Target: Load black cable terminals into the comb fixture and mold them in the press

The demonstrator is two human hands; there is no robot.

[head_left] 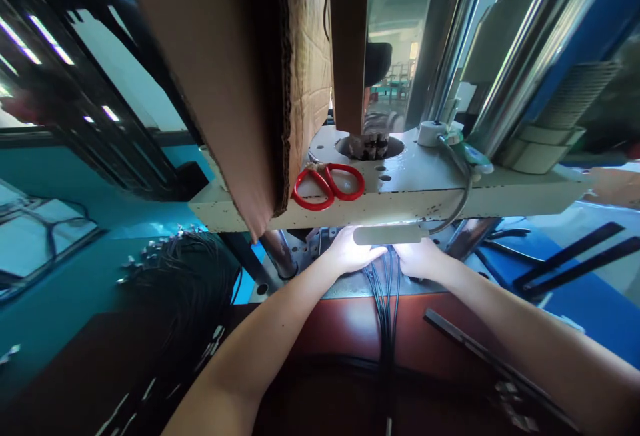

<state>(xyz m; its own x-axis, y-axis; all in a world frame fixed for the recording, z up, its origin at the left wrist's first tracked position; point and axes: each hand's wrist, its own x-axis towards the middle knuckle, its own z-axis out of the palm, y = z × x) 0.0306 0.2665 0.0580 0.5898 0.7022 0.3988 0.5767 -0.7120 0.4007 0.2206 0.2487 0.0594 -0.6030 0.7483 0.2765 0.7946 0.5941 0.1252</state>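
Below the pale machine plate (pixel 400 201): both hands are in the gap above the lower metal plate (pixel 345 288), on either side of a bunch of black cables (pixel 385 323).
Left hand (pixel 350 253): thumb stretched toward the cable tops; fingertips hidden, so whether it is clamped on them cannot be told.
Right hand (pixel 423 259): just beside the same cables, partly behind the lamp (pixel 387 235); grip likewise cannot be told.
Cable run: upper ends between the hands, lengths trailing across the red-brown worktop (pixel 335 329) toward the person, presumably so the ends come under the light.
Lamp position: at the plate's front edge, glowing; apparently placed to light a shadowed gap.
Red-handled scissors (pixel 329 181): handles at the plate's front edge, probably for easy reach.
Cardboard (pixel 220 89): upright at left, perhaps as a screen; purpose unconfirmed.
Cable heap (pixel 185 276): at left, well apart from the hands, seemingly kept clear of them.
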